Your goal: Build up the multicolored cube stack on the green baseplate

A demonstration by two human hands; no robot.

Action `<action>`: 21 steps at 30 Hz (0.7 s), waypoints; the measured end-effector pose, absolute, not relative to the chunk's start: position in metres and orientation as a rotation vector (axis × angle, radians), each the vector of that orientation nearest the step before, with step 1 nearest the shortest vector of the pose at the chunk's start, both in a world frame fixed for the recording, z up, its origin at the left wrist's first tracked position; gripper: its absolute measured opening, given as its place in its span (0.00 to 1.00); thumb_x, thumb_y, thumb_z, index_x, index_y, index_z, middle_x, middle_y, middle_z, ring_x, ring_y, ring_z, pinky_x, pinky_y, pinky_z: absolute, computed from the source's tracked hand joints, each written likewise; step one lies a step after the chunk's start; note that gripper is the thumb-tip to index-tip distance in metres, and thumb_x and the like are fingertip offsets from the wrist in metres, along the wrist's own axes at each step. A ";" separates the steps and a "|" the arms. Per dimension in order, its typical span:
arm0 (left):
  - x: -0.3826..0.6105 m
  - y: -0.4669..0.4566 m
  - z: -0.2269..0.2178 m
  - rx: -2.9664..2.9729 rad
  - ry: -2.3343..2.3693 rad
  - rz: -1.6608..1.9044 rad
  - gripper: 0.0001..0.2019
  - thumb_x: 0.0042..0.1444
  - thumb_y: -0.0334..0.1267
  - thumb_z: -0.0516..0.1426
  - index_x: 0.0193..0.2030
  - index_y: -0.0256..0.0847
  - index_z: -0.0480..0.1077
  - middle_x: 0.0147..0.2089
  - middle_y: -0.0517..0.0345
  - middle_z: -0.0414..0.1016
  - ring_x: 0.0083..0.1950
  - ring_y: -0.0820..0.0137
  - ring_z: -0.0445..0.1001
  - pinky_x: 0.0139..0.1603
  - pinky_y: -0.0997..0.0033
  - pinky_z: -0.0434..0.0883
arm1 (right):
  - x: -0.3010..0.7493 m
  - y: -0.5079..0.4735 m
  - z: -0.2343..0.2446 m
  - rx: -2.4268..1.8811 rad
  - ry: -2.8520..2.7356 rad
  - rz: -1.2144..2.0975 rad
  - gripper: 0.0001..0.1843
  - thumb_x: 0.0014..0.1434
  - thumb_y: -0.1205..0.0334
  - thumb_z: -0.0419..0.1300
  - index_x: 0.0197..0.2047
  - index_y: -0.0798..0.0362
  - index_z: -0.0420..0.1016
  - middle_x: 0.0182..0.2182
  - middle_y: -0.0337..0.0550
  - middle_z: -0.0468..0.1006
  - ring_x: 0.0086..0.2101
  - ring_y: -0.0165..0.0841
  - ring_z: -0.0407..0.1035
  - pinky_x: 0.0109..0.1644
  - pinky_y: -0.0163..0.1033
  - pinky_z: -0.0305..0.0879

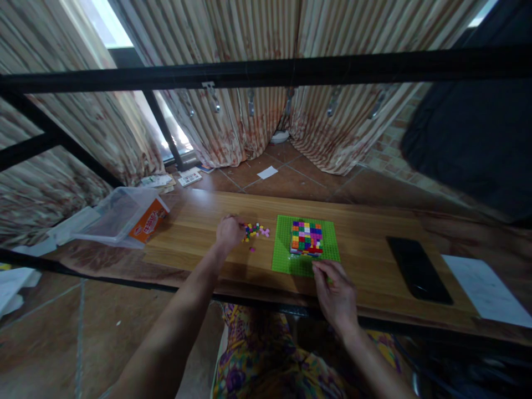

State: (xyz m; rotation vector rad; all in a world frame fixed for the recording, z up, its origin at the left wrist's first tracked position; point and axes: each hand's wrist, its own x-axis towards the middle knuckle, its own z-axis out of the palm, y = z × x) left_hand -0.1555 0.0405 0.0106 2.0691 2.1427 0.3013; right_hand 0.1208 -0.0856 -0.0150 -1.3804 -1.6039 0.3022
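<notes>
A green baseplate [282, 249] lies on the wooden table [366, 238]. On it stands a square block of many small coloured bricks [306, 237]. Left of the plate lies a small scatter of loose coloured bricks [256, 230]. My left hand [228, 233] rests at the left edge of that scatter, fingers curled over the bricks; what they hold is hidden. My right hand [336, 293] lies at the plate's near edge, just below the brick block, with fingers bent and pressing on the plate.
A clear plastic tub with an orange label [124, 217] lies on its side at the table's left end. A black phone [417, 269] and a white sheet [486, 288] lie at the right. Black metal bars [266, 72] cross overhead.
</notes>
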 end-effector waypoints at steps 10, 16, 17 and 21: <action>-0.147 0.029 0.000 2.037 2.154 0.407 0.12 0.55 0.32 0.54 0.39 0.42 0.79 0.44 0.49 0.79 0.47 0.62 0.73 0.50 0.67 0.67 | 0.124 -0.089 -0.020 -1.387 -1.603 0.384 0.11 0.63 0.58 0.55 0.41 0.49 0.78 0.38 0.45 0.77 0.40 0.35 0.73 0.45 0.43 0.72; -0.150 0.025 -0.005 2.029 2.120 0.477 0.10 0.57 0.34 0.53 0.41 0.39 0.76 0.46 0.49 0.76 0.48 0.64 0.71 0.52 0.64 0.66 | 0.128 -0.091 -0.020 -1.347 -1.610 0.424 0.10 0.63 0.58 0.55 0.41 0.48 0.78 0.38 0.45 0.77 0.39 0.35 0.73 0.44 0.42 0.72; -0.150 0.024 -0.006 2.030 2.114 0.491 0.10 0.58 0.35 0.54 0.40 0.39 0.76 0.46 0.49 0.76 0.48 0.64 0.71 0.52 0.64 0.66 | 0.129 -0.092 -0.020 -1.346 -1.609 0.425 0.10 0.63 0.58 0.55 0.41 0.48 0.78 0.38 0.45 0.77 0.39 0.35 0.73 0.44 0.42 0.72; -0.154 0.022 -0.005 2.023 2.097 0.633 0.09 0.59 0.38 0.53 0.36 0.39 0.73 0.44 0.49 0.75 0.48 0.63 0.70 0.52 0.64 0.66 | 0.130 -0.092 -0.019 -1.351 -1.606 0.419 0.10 0.63 0.59 0.56 0.41 0.48 0.78 0.38 0.44 0.76 0.39 0.34 0.73 0.44 0.41 0.72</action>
